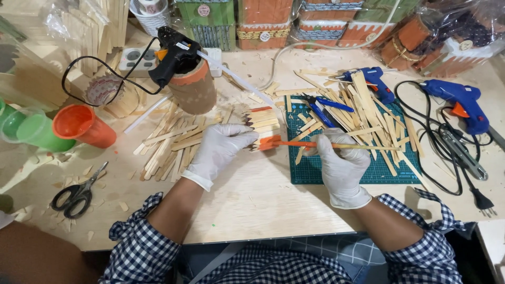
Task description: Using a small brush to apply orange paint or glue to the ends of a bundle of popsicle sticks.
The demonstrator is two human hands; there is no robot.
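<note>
Both my hands wear white gloves. My left hand (221, 150) holds down a small panel of glued wooden sticks (264, 122) on the plywood table; some stick ends are painted orange. My right hand (341, 160) grips a thin paintbrush (315, 144) that lies horizontally, its orange-loaded bristles touching the near edge of the stick panel. The brush handle passes through my fingers and points right over a green cutting mat (352, 171).
Loose wooden sticks (168, 144) lie left of the panel and over the mat. A black glue gun (176, 52) rests on a cardboard tube. Two blue glue guns (463, 102) sit right with tangled cords. Orange cup (81, 125), green cups, scissors (76, 194) at left.
</note>
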